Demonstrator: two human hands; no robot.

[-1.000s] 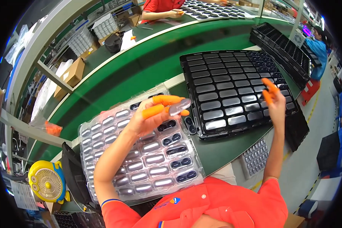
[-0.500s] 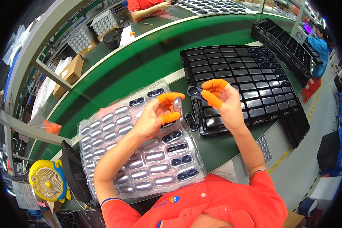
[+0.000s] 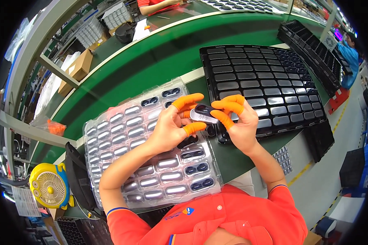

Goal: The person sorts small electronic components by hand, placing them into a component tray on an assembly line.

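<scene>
Both my hands wear orange finger cots and meet above the gap between two trays. My left hand curls round the left end of a silver oval shell. My right hand pinches a dark figure-eight-shaped cover by its right end, laid against the shell's face. Beneath my left forearm is a clear plastic tray of silver oval shells, several pockets along its right side showing dark covers. Beyond my right hand lies a black tray with rows of glossy oval pockets.
A yellow and blue fan stands at left beside a black bag. Behind runs a green conveyor belt; across it is a co-worker's red sleeve. Black racks stand at far right, near a person in blue.
My hands have come together: the dark cover in my right hand now lies against the silver shell. The shell has turned from upright to nearly level. The whole view has shifted slightly.
</scene>
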